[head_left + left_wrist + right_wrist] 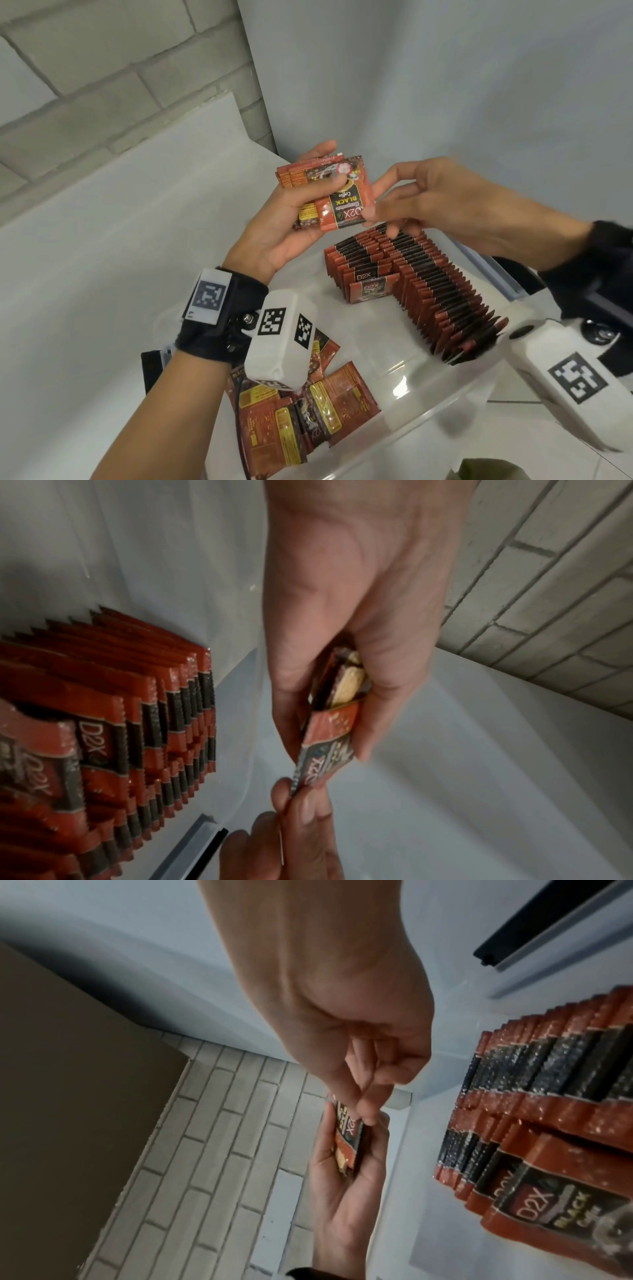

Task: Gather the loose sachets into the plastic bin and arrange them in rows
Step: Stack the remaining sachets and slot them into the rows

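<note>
Sachets [330, 195], a small stack of them, sit in the left hand [284, 233], thumb curled over the printed faces, fingers behind. The right hand [442, 202] pinches the top sachet's near corner with thumb and forefinger. The stack's long axis runs from that grip up and away to the left. Below both grips, upright rows [421, 284] fill the plastic bin [428, 404]; a loose pile [308, 411] lies beneath the left wrist.

White table [102, 274], apparently under plastic bin [428, 397]
</note>
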